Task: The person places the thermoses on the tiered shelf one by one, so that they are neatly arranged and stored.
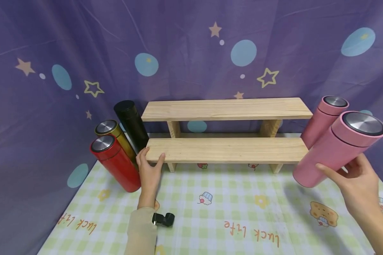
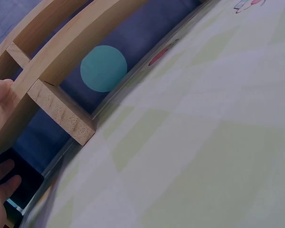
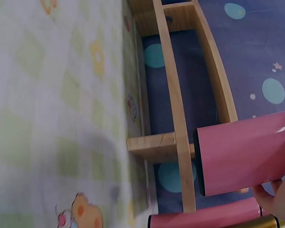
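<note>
My right hand (image 1: 359,182) holds a pink thermos bottle (image 1: 333,150) tilted above the cloth at the right, its steel-topped lid facing up. In the right wrist view the held bottle's dark base points toward the two-tier wooden shelf (image 3: 176,102). Behind it in the head view stands a second pink thermos bottle (image 1: 322,118), partly hidden. At the other side, my left hand (image 1: 149,175) grips the left end of the shelf's lower board (image 1: 226,149), thumb on the front edge. Close beside that hand stands a red thermos bottle (image 1: 118,163).
Behind the red bottle are a gold thermos bottle (image 1: 116,136) and a black bottle (image 1: 132,122). A gold bottle (image 3: 266,222) also shows at the right wrist view's lower edge. The checked cloth (image 1: 191,212) covers the table; a purple curtain (image 1: 191,42) hangs behind.
</note>
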Demonstrator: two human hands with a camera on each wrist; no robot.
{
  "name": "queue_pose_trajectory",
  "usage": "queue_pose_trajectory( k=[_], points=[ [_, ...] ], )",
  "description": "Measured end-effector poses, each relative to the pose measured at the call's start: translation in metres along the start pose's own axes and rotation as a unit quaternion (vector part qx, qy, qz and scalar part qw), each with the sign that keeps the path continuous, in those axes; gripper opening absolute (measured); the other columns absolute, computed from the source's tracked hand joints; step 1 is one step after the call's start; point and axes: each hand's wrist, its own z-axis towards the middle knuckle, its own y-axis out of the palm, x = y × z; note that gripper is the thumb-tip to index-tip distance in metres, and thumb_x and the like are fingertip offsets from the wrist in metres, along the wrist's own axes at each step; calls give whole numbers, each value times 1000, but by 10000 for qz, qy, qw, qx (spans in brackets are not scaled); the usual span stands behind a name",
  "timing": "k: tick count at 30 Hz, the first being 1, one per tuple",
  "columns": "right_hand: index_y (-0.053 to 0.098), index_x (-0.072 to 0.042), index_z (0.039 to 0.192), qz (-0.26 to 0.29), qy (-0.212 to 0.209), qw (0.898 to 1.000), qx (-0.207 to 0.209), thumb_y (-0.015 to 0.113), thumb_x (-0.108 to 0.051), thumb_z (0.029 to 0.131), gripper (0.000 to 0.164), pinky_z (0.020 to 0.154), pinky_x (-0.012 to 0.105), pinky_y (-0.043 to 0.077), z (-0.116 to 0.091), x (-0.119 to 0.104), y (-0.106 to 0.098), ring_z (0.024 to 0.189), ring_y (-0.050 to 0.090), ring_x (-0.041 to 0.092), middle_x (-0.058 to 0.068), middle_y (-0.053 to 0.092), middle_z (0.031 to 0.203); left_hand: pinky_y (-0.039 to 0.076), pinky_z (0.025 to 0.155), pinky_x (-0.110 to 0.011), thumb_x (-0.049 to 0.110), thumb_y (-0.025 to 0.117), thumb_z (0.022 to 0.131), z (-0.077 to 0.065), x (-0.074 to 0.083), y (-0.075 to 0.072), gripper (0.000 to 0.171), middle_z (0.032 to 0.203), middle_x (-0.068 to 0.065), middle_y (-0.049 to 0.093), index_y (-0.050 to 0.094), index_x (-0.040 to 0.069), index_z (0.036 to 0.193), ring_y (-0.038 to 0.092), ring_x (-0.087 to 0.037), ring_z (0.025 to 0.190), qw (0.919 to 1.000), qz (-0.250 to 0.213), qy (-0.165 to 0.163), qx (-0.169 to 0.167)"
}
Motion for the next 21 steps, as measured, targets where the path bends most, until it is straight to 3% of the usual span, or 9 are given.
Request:
queue_pose_trajectory(
  k=[8,13,21],
  points=[
    [54,4,132,147,-7,9999,61,60,34,74,66,75,17,54,6,2,17,96,63,15,10,63,113,27,113,-51,44,72,90,0,0,0,72,153,-7,29,40,10,145,33,-30,140,10000,70,-56,-11],
    [53,2,135,281,26,9996,-10,60,32,75,68,78,18,53,11,3,27,100,62,16,10,61,117,28,113,-51,44,71,90,0,0,0,72,152,-6,30,39,10,145,34,-29,140,9999,95,-46,-22],
    [54,-1,135,63,17,9999,-89,66,25,77,64,80,17,51,21,2,47,102,60,17,10,61,118,30,111,-50,43,72,90,0,-1,0,71,151,-5,32,40,10,145,36,-28,138,9999,97,60,-3]
  ],
)
